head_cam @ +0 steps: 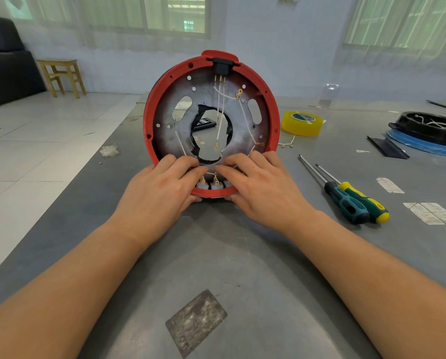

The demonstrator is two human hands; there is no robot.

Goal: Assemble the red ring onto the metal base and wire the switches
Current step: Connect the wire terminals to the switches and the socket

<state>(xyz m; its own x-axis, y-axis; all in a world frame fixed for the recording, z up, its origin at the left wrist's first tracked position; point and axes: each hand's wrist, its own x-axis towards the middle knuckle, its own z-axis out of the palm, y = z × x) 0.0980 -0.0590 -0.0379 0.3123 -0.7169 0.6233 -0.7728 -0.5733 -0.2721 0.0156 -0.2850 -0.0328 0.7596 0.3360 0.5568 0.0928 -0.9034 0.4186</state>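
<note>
Head view: red ring [149,117] is seated around the metal base [170,141], the pair standing on edge on the grey table [242,268]. Left hand [159,187] and right hand [263,187] grip the bottom of it — fingers curled over the inside face, thumbs under the rim. Switches [211,184] sit between the two hands at the bottom edge; white wires [220,112] hang loose across the base. Black socket [220,66] at top. Two screwdrivers [351,200] and a yellow tape roll [301,123] lie to the right.

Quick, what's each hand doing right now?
Left hand: grips the red ring, fingers on the metal base.
Right hand: same, opposite side.
</note>
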